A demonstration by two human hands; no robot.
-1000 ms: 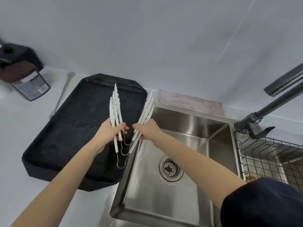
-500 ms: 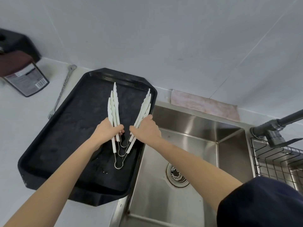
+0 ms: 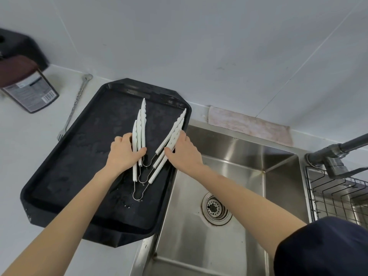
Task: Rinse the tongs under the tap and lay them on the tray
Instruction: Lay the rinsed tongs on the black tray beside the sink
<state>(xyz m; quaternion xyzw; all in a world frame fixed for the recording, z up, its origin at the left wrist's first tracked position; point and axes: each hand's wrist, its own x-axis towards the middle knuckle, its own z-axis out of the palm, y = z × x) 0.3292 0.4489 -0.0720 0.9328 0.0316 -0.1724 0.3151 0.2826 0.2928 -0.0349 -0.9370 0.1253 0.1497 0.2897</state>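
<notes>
Three white tongs (image 3: 141, 124) with wire loop ends lie spread in a V on the wet black tray (image 3: 79, 156), which sits left of the sink. My left hand (image 3: 124, 152) rests on their left arms, fingers closed over them. My right hand (image 3: 182, 151) presses the right arms (image 3: 175, 126) near the tray's right rim. The dark tap (image 3: 334, 154) stands at the far right, with no water running.
The steel sink (image 3: 229, 186) with its drain (image 3: 216, 208) lies to the right of the tray. A wire rack (image 3: 338, 198) is at the far right. A long metal fork (image 3: 76, 104) and a dark jar (image 3: 25, 84) sit on the counter at left. A pink cloth (image 3: 249, 124) lies behind the sink.
Both hands have carried the tongs leftward from over the sink edge and lowered them onto the tray. The view has shifted left, away from the tap.
</notes>
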